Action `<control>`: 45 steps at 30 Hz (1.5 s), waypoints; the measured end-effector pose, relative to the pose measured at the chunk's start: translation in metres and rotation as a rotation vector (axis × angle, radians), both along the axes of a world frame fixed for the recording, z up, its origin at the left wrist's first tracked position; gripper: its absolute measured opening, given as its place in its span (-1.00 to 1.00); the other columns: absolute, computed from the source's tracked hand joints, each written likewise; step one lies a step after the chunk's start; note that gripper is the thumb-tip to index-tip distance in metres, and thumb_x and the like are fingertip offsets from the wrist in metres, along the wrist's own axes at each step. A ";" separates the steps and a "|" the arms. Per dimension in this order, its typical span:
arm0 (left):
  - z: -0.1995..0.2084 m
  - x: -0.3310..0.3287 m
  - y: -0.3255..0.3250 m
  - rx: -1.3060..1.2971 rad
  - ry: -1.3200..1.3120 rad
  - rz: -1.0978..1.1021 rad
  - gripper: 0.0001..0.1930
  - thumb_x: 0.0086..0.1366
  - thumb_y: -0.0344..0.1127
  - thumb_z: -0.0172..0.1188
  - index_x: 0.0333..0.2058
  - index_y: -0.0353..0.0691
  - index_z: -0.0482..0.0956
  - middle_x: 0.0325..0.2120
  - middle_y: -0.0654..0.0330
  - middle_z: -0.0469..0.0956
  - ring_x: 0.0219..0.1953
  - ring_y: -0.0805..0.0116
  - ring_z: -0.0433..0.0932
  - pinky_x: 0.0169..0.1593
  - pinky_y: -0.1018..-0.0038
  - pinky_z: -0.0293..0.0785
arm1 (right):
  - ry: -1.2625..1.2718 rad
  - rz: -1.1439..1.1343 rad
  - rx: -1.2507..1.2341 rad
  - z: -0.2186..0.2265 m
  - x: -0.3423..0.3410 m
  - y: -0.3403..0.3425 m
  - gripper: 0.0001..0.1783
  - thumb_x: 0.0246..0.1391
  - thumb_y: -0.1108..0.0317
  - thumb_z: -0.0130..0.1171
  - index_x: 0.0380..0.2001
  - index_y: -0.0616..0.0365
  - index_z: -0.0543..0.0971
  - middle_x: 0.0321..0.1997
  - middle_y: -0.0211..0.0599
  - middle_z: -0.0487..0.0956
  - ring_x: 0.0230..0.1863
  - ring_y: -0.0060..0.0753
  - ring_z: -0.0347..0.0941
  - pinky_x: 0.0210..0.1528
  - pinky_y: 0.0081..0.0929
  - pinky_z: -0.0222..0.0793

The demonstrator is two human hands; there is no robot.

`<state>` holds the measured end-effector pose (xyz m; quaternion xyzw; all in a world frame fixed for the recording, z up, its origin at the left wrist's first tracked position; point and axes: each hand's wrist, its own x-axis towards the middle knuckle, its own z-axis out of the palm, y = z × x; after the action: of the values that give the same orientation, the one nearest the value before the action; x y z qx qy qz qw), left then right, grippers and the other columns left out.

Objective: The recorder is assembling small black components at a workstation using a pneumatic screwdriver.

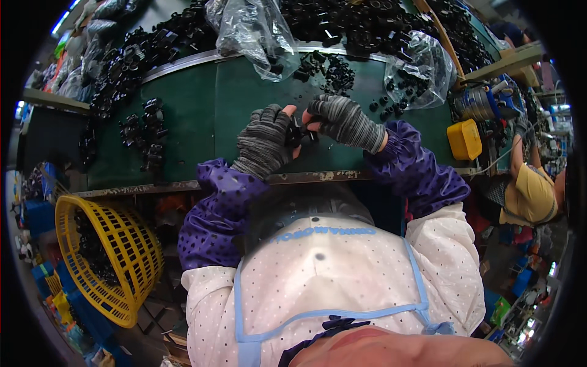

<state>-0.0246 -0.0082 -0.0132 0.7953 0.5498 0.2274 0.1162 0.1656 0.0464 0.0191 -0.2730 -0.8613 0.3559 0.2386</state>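
I have one small black part (296, 134) at the centre of things, just over the near edge of the green counter (189, 122). My left hand (264, 140) is half curled around it, thumb and fingers gripping; my right hand (348, 122) is closed to a pinch at its upper side. I judge I'm in the middle of handwork on this piece, though it's too dark and small to tell whether I'm fitting or freeing something. The next move calls for a firm left grip and a careful right pinch.

Counting, by the clock from my hands: one clear bag (257, 30) at eleven, another bag (434, 67) at two, one yellow tub (468, 137) at three, one yellow basket (124, 275) at eight. The heaped black pieces (318, 21) at twelve defy counting.
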 end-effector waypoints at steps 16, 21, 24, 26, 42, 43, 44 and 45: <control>-0.003 0.005 -0.011 0.181 -0.163 0.008 -0.27 -0.33 -0.25 0.32 -0.04 -0.08 0.31 -0.18 0.04 0.33 -0.14 0.04 0.31 -0.10 0.24 0.31 | -0.273 0.243 0.486 0.022 -0.013 0.000 -0.73 -0.17 0.19 0.10 -0.43 0.13 0.46 -0.52 -0.31 0.39 -0.44 -0.24 0.36 -0.46 -0.36 0.30; 0.002 0.011 -0.008 0.213 -0.178 -0.005 -0.28 -0.33 -0.27 0.31 -0.05 -0.10 0.31 -0.18 0.04 0.33 -0.15 0.04 0.32 -0.10 0.25 0.31 | -0.528 0.138 0.717 0.042 -0.011 -0.013 -0.68 -0.19 0.14 0.13 -0.43 0.16 0.45 -0.50 -0.27 0.40 -0.46 -0.21 0.37 -0.45 -0.34 0.32; 0.003 0.015 -0.007 0.210 -0.204 -0.020 -0.30 -0.31 -0.27 0.31 -0.06 -0.13 0.32 -0.19 0.04 0.34 -0.15 0.03 0.33 -0.09 0.27 0.30 | -0.390 0.146 0.894 0.050 -0.003 -0.004 -0.64 -0.15 0.12 0.11 -0.34 0.15 0.46 -0.37 -0.24 0.44 -0.31 -0.26 0.39 -0.32 -0.37 0.33; 0.003 0.013 -0.006 0.264 -0.270 -0.010 -0.31 -0.29 -0.26 0.29 -0.06 -0.15 0.31 -0.19 0.03 0.35 -0.15 0.03 0.33 -0.08 0.27 0.29 | -0.137 0.021 0.857 0.070 0.013 0.010 -0.62 -0.15 0.20 0.16 -0.26 0.19 0.43 -0.29 -0.24 0.47 -0.24 -0.33 0.41 -0.27 -0.47 0.36; 0.005 0.021 0.013 0.299 -0.180 0.031 -0.28 -0.27 -0.24 0.28 -0.02 -0.18 0.26 -0.18 0.03 0.33 -0.13 0.06 0.30 -0.04 0.27 0.22 | 1.107 0.374 -0.719 0.101 -0.004 0.057 -0.52 -0.13 0.19 0.18 -0.19 0.22 0.30 -0.25 -0.05 0.41 -0.28 0.04 0.45 -0.29 -0.01 0.45; 0.005 0.020 0.012 0.296 -0.178 0.030 -0.28 -0.27 -0.24 0.28 -0.02 -0.18 0.26 -0.18 0.03 0.33 -0.13 0.06 0.30 -0.04 0.27 0.22 | 1.090 0.370 -0.709 0.096 -0.007 0.059 -0.53 -0.14 0.20 0.19 -0.20 0.22 0.30 -0.26 -0.05 0.41 -0.30 0.04 0.45 -0.32 -0.03 0.46; 0.004 0.018 0.012 0.288 -0.183 0.016 -0.29 -0.26 -0.25 0.28 -0.02 -0.19 0.27 -0.18 0.03 0.33 -0.14 0.06 0.30 -0.04 0.27 0.22 | 1.072 0.365 -0.698 0.094 -0.010 0.059 -0.54 -0.15 0.22 0.20 -0.22 0.21 0.30 -0.28 -0.05 0.40 -0.33 0.04 0.46 -0.34 -0.04 0.47; 0.003 0.017 0.011 0.280 -0.189 0.001 -0.29 -0.26 -0.25 0.27 -0.02 -0.20 0.27 -0.19 0.02 0.33 -0.15 0.06 0.31 -0.04 0.27 0.23 | 1.073 0.361 -0.698 0.094 -0.010 0.055 -0.54 -0.15 0.22 0.20 -0.22 0.21 0.30 -0.28 -0.05 0.40 -0.33 0.04 0.46 -0.34 -0.04 0.47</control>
<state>-0.0073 0.0030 -0.0102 0.7786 0.4996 0.3757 0.0554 0.1555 0.1017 0.1131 0.0294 -0.4896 0.7349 0.4684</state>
